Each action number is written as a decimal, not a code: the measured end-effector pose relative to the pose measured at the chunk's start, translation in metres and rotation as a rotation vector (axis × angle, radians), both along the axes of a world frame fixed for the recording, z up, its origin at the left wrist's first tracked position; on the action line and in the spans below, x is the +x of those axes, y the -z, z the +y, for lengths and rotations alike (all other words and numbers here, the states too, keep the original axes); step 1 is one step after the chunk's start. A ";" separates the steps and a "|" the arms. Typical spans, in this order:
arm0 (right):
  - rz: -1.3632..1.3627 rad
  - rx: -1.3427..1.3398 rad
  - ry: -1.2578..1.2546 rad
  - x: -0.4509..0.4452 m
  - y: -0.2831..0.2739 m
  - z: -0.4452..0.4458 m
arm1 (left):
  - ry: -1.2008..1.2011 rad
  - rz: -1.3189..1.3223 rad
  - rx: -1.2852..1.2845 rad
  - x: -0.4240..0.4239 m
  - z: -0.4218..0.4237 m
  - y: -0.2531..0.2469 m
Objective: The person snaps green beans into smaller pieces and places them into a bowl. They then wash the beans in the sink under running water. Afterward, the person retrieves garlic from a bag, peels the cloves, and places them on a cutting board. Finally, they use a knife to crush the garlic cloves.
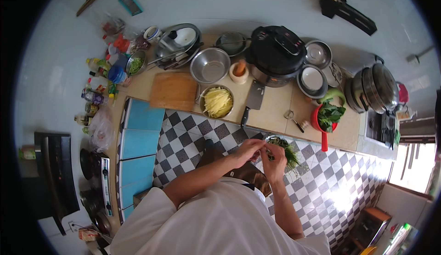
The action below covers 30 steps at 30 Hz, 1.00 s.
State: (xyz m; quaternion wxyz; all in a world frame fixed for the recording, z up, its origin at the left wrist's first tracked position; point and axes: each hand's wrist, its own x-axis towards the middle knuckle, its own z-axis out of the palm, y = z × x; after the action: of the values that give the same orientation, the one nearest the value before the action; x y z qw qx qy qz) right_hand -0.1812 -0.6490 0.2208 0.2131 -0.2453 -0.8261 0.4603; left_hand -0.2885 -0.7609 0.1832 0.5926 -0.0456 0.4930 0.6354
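My left hand (250, 150) and my right hand (275, 160) meet at the fingertips in front of my waist; anything pinched between them is too small to make out. Just beyond and beside my right hand is a metal bowl (274, 136) with thin leafy greens (291, 155) spilling over its side. On the counter beyond lie a cleaver (255, 94), its black handle over the front edge, and a bowl of pale yellow shredded vegetable (217, 102).
Along the counter stand a wooden cutting board (174, 91), an empty metal basin (210, 65), a mortar with pestle (239, 72), a pressure cooker (277, 53), a peeler (293, 118), a red handled strainer with leafy greens (324, 120) and stacked steamer pots (375, 86).
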 end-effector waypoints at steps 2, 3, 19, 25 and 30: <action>0.047 0.074 -0.039 -0.044 -0.009 -0.040 | -0.146 0.031 0.034 -0.032 -0.052 0.004; 0.070 0.153 -0.057 -0.068 -0.011 -0.067 | -0.252 0.053 -0.016 -0.044 -0.080 0.011; -0.400 0.063 0.494 -0.242 0.154 -0.124 | -0.226 0.825 -0.430 -0.294 -0.332 0.160; -0.679 0.268 0.426 -0.187 0.219 -0.062 | 0.252 1.559 -0.597 -0.377 -0.273 0.160; -0.594 0.305 0.429 -0.212 0.220 -0.058 | 0.489 1.764 -0.517 -0.404 -0.257 0.190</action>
State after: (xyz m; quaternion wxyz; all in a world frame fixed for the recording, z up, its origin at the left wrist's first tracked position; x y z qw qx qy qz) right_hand -0.3936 -0.7074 0.0009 0.0904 -0.5003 -0.8407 0.1862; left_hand -0.6924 -1.0181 -0.0072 0.0947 0.4252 0.8839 0.1703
